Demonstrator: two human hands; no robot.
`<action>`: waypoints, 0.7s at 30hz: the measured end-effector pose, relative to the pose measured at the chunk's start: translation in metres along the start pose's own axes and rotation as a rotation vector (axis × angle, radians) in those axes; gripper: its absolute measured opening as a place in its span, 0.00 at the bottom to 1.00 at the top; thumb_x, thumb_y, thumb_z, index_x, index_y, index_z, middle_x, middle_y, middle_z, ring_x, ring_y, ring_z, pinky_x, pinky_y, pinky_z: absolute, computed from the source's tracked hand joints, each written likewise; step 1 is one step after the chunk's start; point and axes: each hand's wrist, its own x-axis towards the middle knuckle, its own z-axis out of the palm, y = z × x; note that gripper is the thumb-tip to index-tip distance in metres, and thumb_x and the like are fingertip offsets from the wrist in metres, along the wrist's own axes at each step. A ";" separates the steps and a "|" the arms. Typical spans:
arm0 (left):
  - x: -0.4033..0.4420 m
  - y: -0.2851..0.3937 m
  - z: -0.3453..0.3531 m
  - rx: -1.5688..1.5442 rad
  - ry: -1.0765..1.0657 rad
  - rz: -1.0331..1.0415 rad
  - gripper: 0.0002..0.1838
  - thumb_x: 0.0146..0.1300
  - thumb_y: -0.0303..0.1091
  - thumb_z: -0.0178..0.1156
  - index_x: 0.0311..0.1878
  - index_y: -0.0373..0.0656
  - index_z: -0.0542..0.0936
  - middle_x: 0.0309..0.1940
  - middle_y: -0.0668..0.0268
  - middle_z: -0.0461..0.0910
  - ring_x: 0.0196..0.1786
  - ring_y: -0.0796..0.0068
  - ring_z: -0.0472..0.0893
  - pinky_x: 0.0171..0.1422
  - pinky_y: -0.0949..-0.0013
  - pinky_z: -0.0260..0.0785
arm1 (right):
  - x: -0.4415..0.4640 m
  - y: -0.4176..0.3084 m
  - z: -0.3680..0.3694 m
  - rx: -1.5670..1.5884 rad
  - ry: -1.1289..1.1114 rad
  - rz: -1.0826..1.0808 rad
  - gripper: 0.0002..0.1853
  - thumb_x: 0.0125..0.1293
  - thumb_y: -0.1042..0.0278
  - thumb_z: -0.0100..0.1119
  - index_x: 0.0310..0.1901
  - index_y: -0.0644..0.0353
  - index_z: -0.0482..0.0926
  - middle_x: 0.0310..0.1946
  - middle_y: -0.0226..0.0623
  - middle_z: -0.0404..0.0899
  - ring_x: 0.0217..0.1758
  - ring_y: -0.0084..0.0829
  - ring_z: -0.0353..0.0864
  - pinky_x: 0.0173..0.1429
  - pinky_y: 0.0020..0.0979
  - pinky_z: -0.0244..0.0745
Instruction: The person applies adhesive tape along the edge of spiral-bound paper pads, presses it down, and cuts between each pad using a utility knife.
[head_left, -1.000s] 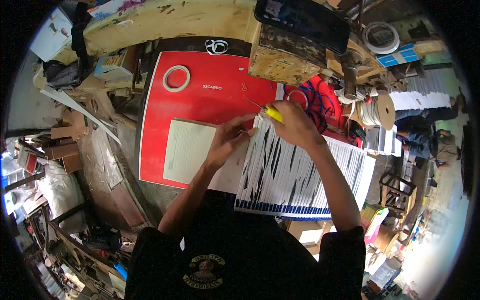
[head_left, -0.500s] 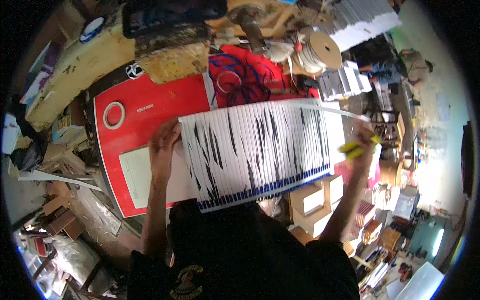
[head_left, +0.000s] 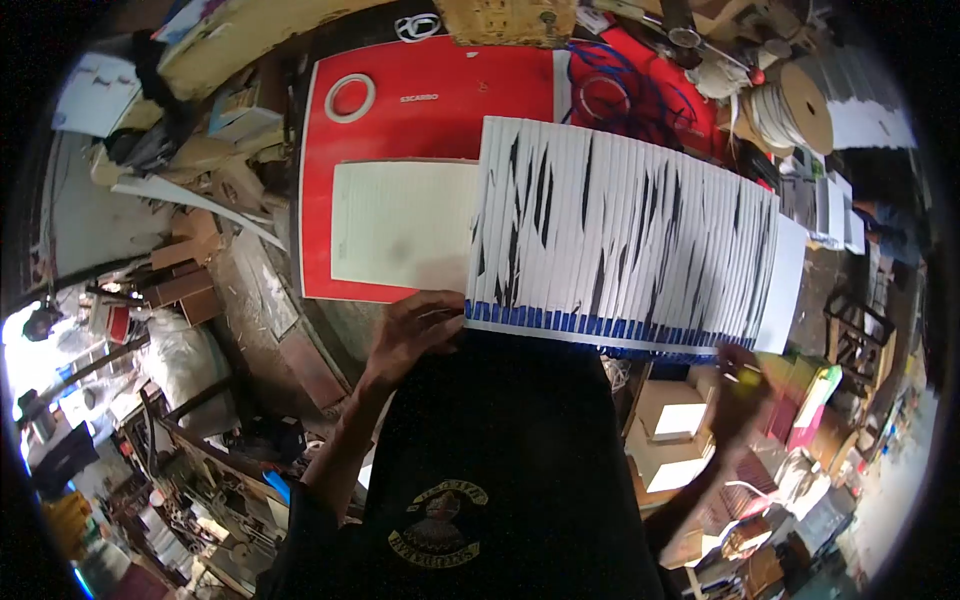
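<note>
A long row of white strip-like edges, with dark gaps between them, lies before me, like thin booklets packed side by side. Short blue marks and a narrow white band run along its near edge. My left hand is at the near left corner, fingers curled against it; what they grip is hidden. Near the right end of that edge, my right hand is closed around a small yellow object, mostly covered by the fingers. A pale ruled sheet lies to the left of the row.
Beneath lies a red board with a roll of tape on it. Blue cord lies tangled behind the row, near a large spool. Cardboard boxes stand below right.
My left hand has moved from the row's far left corner to its near left corner. My right hand has come nearer to my body. The white strip stretched across the far edge no longer shows there.
</note>
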 end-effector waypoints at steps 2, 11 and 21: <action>-0.005 -0.019 0.000 -0.053 0.054 0.059 0.17 0.67 0.32 0.71 0.57 0.43 0.83 0.47 0.64 0.87 0.48 0.73 0.86 0.42 0.71 0.82 | -0.006 -0.077 0.086 -0.317 -0.360 -0.343 0.09 0.63 0.71 0.72 0.44 0.55 0.85 0.39 0.35 0.87 0.43 0.31 0.89 0.47 0.33 0.82; 0.001 -0.093 0.009 -0.503 -0.050 0.214 0.34 0.59 0.20 0.70 0.70 0.37 0.73 0.64 0.60 0.81 0.61 0.68 0.83 0.63 0.64 0.79 | -0.042 -0.097 0.199 -0.376 -0.927 -0.826 0.26 0.61 0.78 0.61 0.62 0.70 0.72 0.54 0.50 0.71 0.61 0.46 0.77 0.53 0.40 0.86; -0.001 -0.079 0.021 -0.459 0.064 0.293 0.27 0.56 0.13 0.69 0.60 0.37 0.82 0.55 0.62 0.86 0.52 0.77 0.85 0.58 0.70 0.79 | -0.047 -0.107 0.203 -0.481 -0.877 -0.882 0.26 0.60 0.78 0.62 0.60 0.74 0.71 0.51 0.48 0.71 0.58 0.47 0.77 0.50 0.39 0.86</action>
